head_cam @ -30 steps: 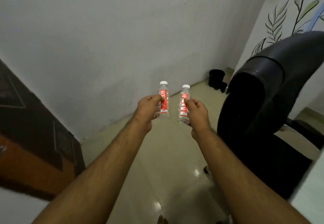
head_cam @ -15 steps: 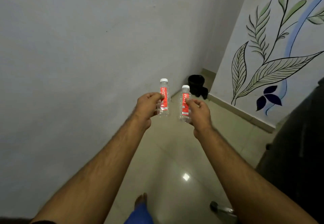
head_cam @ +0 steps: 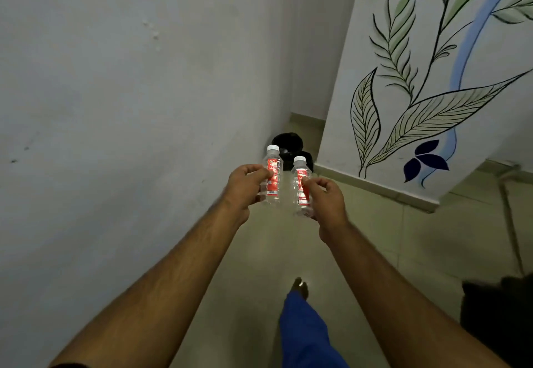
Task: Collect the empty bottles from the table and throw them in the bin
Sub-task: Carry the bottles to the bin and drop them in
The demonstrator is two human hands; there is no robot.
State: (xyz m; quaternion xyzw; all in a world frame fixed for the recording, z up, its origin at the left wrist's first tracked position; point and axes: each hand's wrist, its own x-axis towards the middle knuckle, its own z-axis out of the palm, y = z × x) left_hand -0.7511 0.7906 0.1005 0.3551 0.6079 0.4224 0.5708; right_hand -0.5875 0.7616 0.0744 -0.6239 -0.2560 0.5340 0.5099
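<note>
I hold two small clear plastic bottles with white caps and red labels, both upright, side by side in front of me. My left hand grips the left bottle at its middle. My right hand grips the right bottle, which sits slightly lower. Just beyond the bottles, a black bin stands on the floor in the corner, partly hidden behind the bottles. A second black object sits right beside it.
A plain grey wall runs along my left. A white wall with a painted leaf mural juts out on the right, with a skirting at its base. Beige tiled floor lies between them. My blue-trousered leg is forward; a dark chair edge shows lower right.
I have walked forward along the wall towards the corner. The black bin is nearer and now sits right behind the bottles. The chair has slid out to the right edge. Both grips are unchanged.
</note>
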